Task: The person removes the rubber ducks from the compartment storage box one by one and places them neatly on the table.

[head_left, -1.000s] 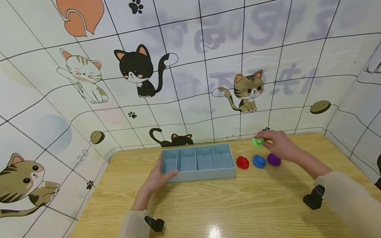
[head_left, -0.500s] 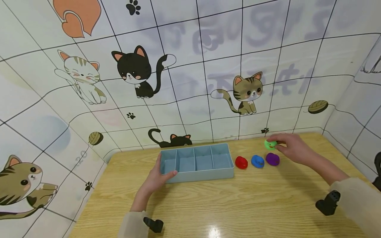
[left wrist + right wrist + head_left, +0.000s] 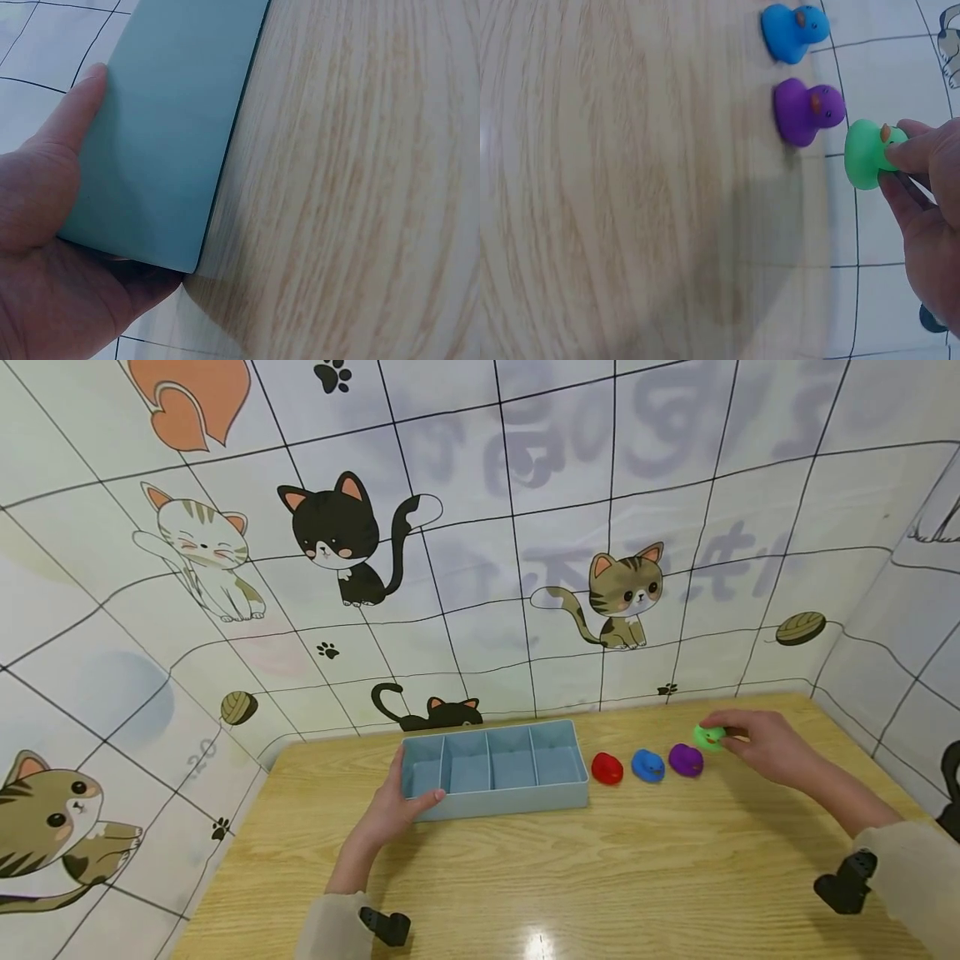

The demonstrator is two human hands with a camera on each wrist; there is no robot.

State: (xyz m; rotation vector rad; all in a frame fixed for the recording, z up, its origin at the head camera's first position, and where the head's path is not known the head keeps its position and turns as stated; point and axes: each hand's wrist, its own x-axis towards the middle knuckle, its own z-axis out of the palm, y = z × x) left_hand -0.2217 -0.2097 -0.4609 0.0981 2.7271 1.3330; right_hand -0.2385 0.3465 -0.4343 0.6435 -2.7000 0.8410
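Note:
My right hand point(image 3: 767, 745) pinches a green rubber duck point(image 3: 864, 154) by its head, between thumb and fingers. In the right wrist view the duck appears held above the table, beside a purple rubber duck point(image 3: 799, 116). Left of the purple one in the head view sit a blue rubber duck point(image 3: 648, 766) and a red rubber duck point(image 3: 607, 769), in a row. A pale blue box with four-sided open compartments point(image 3: 502, 800) stands left of the ducks. My left hand point(image 3: 390, 810) grips its left end, thumb on the front wall; some of its fingers are hidden behind the box.
The wooden table point(image 3: 510, 877) ends at the back against a wall point(image 3: 480, 568) printed with cats and grid lines. Side walls close in at left and right. A dark object point(image 3: 951, 785) shows at the far right edge.
My right hand has moved to the right with the green duck, from behind the blue duck to the right of the purple one. The left hand stays on the box.

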